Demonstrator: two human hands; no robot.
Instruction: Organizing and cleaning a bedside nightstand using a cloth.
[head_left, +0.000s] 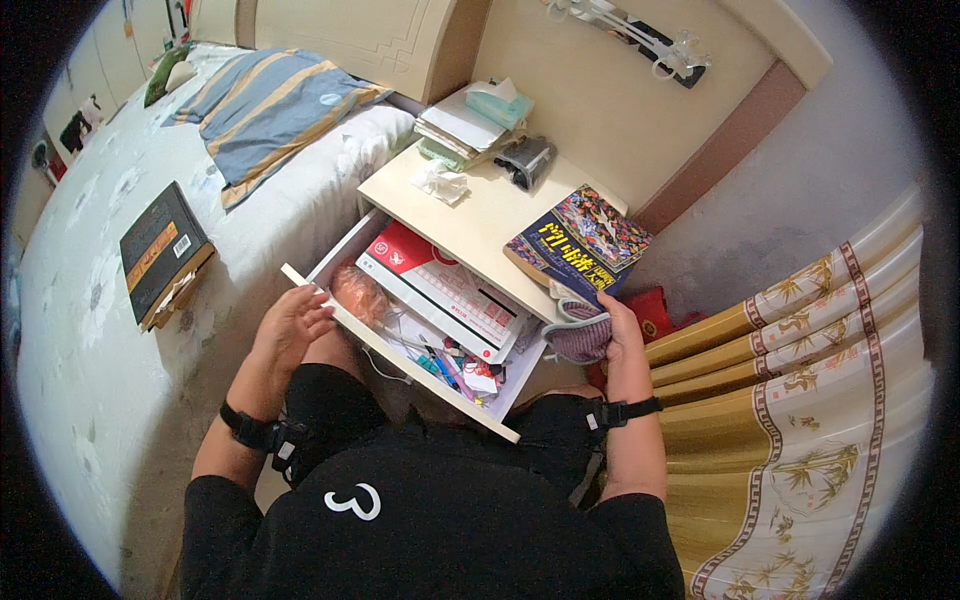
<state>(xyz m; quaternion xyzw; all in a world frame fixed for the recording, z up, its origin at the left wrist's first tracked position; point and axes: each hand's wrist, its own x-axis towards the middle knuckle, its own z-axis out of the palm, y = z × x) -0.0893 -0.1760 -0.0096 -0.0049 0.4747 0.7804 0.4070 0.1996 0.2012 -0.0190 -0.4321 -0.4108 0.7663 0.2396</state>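
Note:
In front of me a nightstand drawer (420, 370) is pulled out, holding a white and red printed packet (442, 296), an orange item in clear plastic (358, 292), pens and small odds and ends. My left hand (294, 322) is at the drawer front's left corner, fingers apart and holding nothing. My right hand (621, 330) grips a purple ribbed knitted item (581, 334) with a pale edge, beside the drawer's right side. Just above that hand, a thick dark blue book (581, 240) with yellow lettering lies on the nightstand top (480, 217), at its right edge.
A crumpled tissue (440, 182), a stack of papers and packs (469, 124) and a dark item in clear plastic (526, 161) sit on the nightstand. At left the bed (90, 262) bears a black book (166, 251) and a striped cloth (277, 112). Curtains (795, 375) hang at right.

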